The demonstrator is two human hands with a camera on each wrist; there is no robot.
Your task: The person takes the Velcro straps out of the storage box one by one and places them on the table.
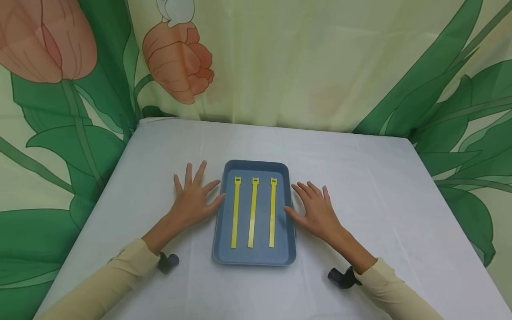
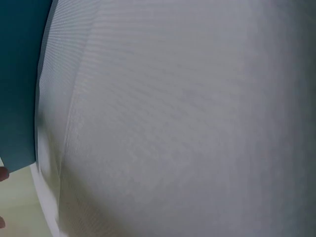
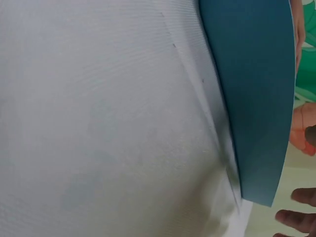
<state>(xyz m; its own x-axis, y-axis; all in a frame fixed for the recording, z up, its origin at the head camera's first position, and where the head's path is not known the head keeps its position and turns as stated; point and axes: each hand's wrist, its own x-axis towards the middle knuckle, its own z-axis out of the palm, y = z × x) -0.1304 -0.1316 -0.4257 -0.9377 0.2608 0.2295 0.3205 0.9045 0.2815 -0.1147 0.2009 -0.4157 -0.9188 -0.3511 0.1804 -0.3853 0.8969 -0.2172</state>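
Left wrist view crops left hand, blue tray; yellow strips hidden.

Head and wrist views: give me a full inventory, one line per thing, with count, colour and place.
Yellow strips: three, yellow, side by side lengthwise in the tray
Tray: one, blue-grey, on the table between the hands
Table: one, white-covered, under the tray
Curtain: one backdrop, pale yellow with orange flowers and green leaves, behind the table
Dark wrist devices: two, black, one at each cuff
Sleeves: two, beige, one on each forearm
Left hand: one, bare, at the tray's left rim
Right hand: one, bare, at the tray's right rim
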